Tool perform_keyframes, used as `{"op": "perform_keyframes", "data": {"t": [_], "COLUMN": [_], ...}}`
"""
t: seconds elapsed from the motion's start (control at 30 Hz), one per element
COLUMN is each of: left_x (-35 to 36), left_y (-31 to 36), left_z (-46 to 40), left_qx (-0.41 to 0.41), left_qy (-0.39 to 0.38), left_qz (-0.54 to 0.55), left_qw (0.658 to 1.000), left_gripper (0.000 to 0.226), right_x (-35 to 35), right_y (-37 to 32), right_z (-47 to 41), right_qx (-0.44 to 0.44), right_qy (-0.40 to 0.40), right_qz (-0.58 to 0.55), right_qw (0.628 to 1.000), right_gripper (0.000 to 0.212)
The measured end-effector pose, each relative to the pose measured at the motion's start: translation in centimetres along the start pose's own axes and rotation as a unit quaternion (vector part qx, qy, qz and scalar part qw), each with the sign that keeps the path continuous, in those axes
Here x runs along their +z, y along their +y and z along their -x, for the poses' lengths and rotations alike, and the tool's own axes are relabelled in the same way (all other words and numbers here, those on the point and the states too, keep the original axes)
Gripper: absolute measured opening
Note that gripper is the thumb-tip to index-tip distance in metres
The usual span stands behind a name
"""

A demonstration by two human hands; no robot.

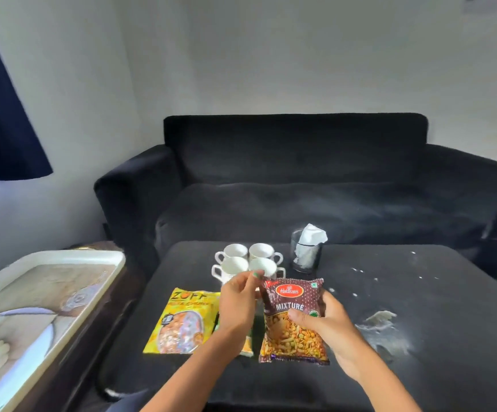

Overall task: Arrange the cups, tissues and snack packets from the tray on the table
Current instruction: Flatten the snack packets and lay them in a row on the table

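I see my right hand (pixel 324 319) gripping the maroon snack packet (pixel 293 322) near the table's (pixel 419 292) front edge, left hand (pixel 238 301) pinching its top corner (close to the cups (pixel 248 263)), which a careless tug could knock.

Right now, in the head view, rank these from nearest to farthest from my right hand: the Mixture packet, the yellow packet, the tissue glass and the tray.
From the right hand:
1. Mixture packet, held in that hand.
2. Tissue glass, behind it, at the table's far edge.
3. Yellow packet, flat on the table, beyond the left hand.
4. Tray, far left, off the table.
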State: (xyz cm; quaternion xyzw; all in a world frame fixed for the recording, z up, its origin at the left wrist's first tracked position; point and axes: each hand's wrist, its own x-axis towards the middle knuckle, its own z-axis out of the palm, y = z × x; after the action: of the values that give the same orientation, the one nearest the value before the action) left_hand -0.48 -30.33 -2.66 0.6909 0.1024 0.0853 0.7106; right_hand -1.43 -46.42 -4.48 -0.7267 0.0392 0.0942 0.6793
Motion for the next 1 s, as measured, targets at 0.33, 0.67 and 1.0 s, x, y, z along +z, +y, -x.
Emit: {"op": "perform_keyframes", "data": {"t": [0.33, 0.67, 1.0], "left_x": [4.1, 0.7, -3.7], "left_y": [-2.2, -5.0, -7.2], "left_z": [-1.3, -1.6, -1.5], "left_qx": [0.042, 0.146, 0.118], "left_qy": [-0.107, -0.139, -0.160], "left_qz": [-0.166, -0.458, -0.623], "left_qw": [0.979, 0.866, 0.756], "left_gripper": [0.029, 0.045, 0.070], "right_x": [-3.4, -2.1, -0.9], "right_y": [4.2, 4.2, 5.0], "right_z": [-2.6, -2.9, -2.6], "right_qx": [0.128, 0.067, 0.067], "right_qy": [0.120, 0.204, 0.056], "right_qz": [-0.021, 0.110, 0.326], "right_qw": [0.984, 0.971, 0.941], "right_gripper": [0.062, 0.073, 0.101]}}
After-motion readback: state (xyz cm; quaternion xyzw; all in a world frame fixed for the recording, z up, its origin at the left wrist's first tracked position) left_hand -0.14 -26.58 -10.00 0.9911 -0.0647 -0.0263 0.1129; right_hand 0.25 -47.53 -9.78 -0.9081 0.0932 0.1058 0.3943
